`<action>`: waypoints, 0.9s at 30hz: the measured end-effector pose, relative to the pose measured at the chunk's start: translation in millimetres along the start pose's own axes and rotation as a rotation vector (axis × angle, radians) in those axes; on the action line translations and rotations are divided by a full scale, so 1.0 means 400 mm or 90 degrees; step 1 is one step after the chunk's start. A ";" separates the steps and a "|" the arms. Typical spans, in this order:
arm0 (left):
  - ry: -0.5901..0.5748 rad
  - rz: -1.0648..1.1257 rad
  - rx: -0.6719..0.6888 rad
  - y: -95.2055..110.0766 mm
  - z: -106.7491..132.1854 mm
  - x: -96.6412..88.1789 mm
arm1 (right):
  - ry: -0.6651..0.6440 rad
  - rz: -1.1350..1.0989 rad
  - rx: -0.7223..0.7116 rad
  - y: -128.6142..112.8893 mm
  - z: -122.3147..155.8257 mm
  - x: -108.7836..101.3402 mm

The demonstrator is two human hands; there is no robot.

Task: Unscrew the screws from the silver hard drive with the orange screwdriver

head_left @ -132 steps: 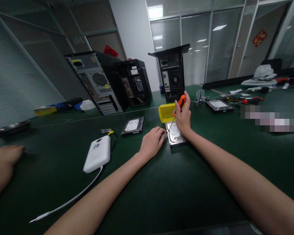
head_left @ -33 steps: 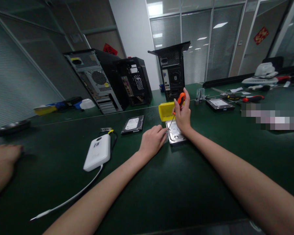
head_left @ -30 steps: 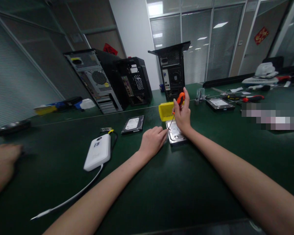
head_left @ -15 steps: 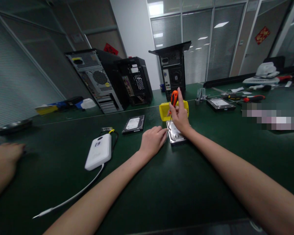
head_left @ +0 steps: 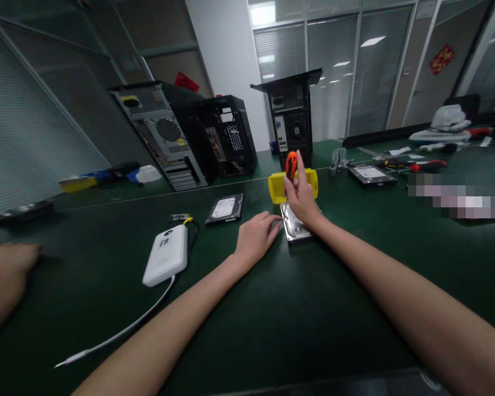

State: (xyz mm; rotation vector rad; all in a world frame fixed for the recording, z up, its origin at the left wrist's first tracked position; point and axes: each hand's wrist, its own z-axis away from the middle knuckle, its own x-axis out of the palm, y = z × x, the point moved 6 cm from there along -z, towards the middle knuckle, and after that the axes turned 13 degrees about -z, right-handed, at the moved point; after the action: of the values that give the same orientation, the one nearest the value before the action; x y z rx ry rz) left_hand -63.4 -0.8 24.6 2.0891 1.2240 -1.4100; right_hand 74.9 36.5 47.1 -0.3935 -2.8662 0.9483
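Note:
A silver hard drive [head_left: 296, 229] lies flat on the green table [head_left: 272, 308] in front of me. My right hand [head_left: 301, 199] is closed round an orange-handled screwdriver [head_left: 291, 165], held nearly upright with its tip down on the drive's left edge. My left hand [head_left: 254, 238] rests on the table with curled fingers, its fingertips pressed against the drive's left side. A yellow tray [head_left: 277, 188] stands just behind the drive.
A second hard drive [head_left: 225, 209] lies to the left, and a white power bank [head_left: 165, 255] with a cable nearer me. Three open computer cases [head_left: 291, 118] stand at the back. Another drive [head_left: 370, 175] and screwdrivers [head_left: 421, 165] lie far right. Another person's hand [head_left: 2, 275] rests at the left edge.
The screwdriver has swung from leaning right to nearly upright, its handle moving left in front of the yellow tray. My left hand has stayed against the drive.

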 end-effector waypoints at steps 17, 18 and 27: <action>-0.026 0.238 -0.058 -0.043 -0.019 0.032 | -0.057 0.002 -0.025 -0.021 0.003 0.017; -0.025 0.239 -0.057 -0.042 -0.019 0.031 | -0.046 0.003 -0.025 -0.019 0.001 0.014; -0.006 0.239 -0.041 -0.035 -0.018 0.022 | -0.001 -0.019 -0.009 0.002 -0.003 0.003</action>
State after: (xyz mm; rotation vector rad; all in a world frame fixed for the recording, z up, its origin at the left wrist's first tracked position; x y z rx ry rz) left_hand -69.0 16.1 22.8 2.1254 0.8056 -1.1905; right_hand 74.3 38.2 47.5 -0.3507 -2.8731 0.9239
